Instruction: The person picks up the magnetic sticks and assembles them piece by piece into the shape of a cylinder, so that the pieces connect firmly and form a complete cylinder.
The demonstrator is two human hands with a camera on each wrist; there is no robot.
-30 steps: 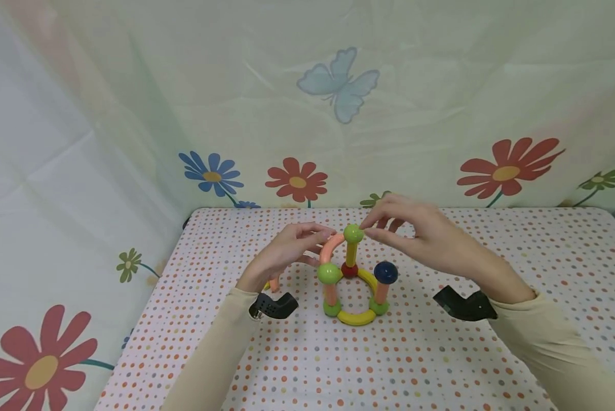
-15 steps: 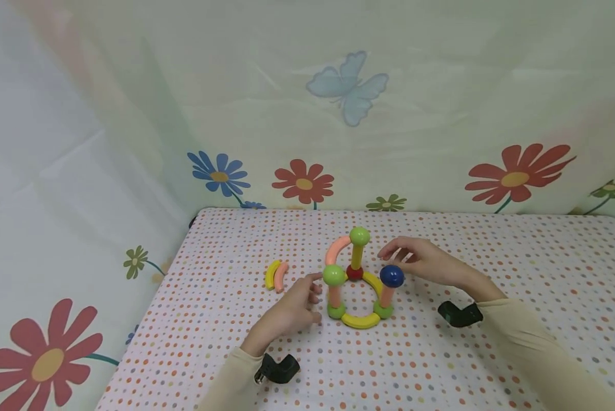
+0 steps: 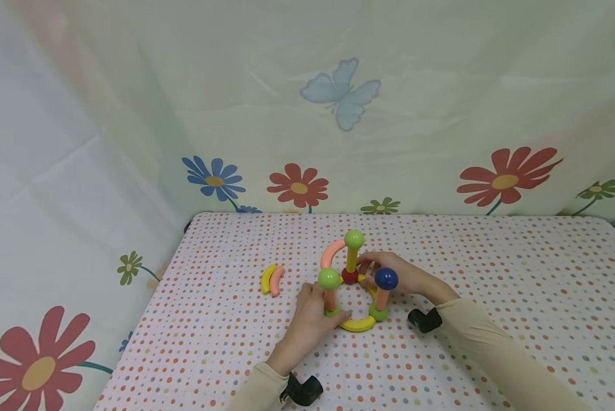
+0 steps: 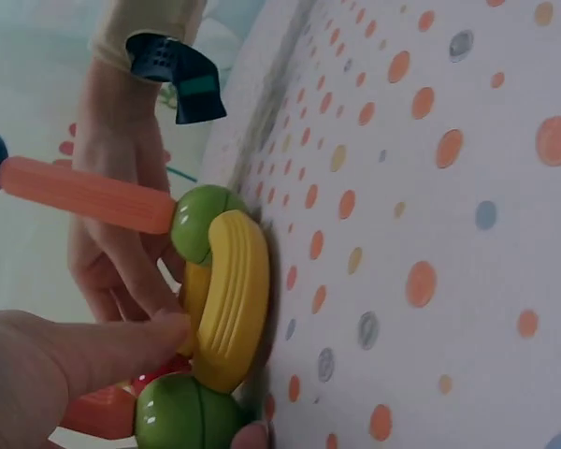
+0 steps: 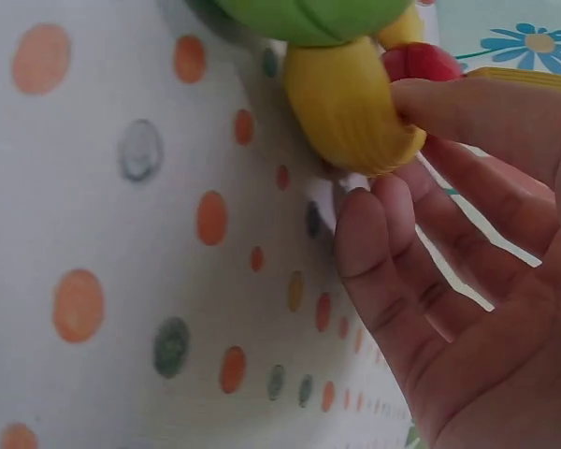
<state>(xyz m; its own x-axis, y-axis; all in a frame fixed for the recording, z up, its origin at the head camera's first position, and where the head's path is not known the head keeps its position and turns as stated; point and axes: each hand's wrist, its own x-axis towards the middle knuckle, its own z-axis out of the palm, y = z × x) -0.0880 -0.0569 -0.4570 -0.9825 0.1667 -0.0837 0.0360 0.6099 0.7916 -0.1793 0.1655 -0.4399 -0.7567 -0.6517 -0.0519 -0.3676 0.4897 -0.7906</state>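
Observation:
A toy frame of balls and rods stands mid-table. Yellow curved sticks [image 3: 357, 325] link a red ball [image 3: 350, 277] and two green balls [image 4: 189, 413] in a ring at its base. Three upright rods rise from these; two carry green balls [image 3: 354, 238], the right one a dark blue ball [image 3: 387, 278]. A coral curved stick [image 3: 331, 253] bridges the two upper green balls. My left hand [image 3: 310, 321] grips the lower left green ball, thumb in front. Behind the blue-topped rod, my right hand [image 3: 402, 275] holds the right-hand yellow curved stick [image 5: 346, 108] between thumb and fingers.
Left of the frame, a loose yellow curved stick [image 3: 268, 278] and a loose coral curved stick [image 3: 276, 281] lie side by side on the dotted tablecloth [image 3: 225, 319]. A flowered curtain [image 3: 415, 125] hangs behind the table and along its left side.
My right hand has come down from the top green ball to the base ring. The left hand has left the coral arch, moved lower and nearer, and taken hold of the base.

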